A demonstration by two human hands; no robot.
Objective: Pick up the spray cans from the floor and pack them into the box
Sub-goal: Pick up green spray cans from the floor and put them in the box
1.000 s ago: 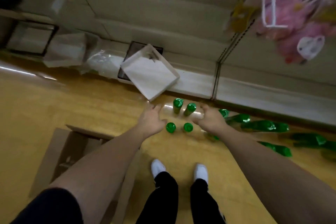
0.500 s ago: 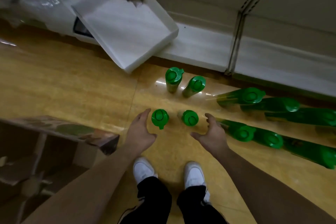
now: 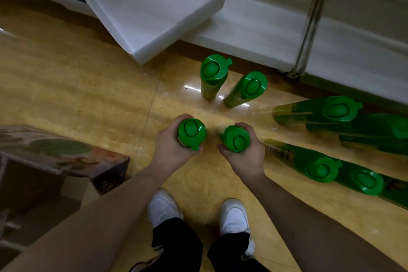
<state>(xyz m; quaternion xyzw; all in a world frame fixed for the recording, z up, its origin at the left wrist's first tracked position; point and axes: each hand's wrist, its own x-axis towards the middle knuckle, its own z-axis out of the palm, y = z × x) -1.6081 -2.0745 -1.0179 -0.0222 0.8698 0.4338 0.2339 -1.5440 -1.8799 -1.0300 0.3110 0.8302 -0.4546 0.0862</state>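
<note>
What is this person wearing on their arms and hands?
Nothing shows there. The left hand and right hand are bare, without gloves, and no watch or band shows at the wrists. The left forearm and right forearm are uncovered to the picture's edge, so no sleeve appears. Below are black trousers and white shoes.

The glossy yellow floor [image 3: 88,95] is carrying a spray can [image 3: 213,73] and a second can [image 3: 249,88], both standing upright side by side near the shelf base [image 3: 254,35]. More cans [image 3: 320,170] are standing clustered at the right. A cardboard box [image 3: 66,154] is sitting at the left, and a white tray [image 3: 154,17] is leaning with one corner on the floor.
</note>
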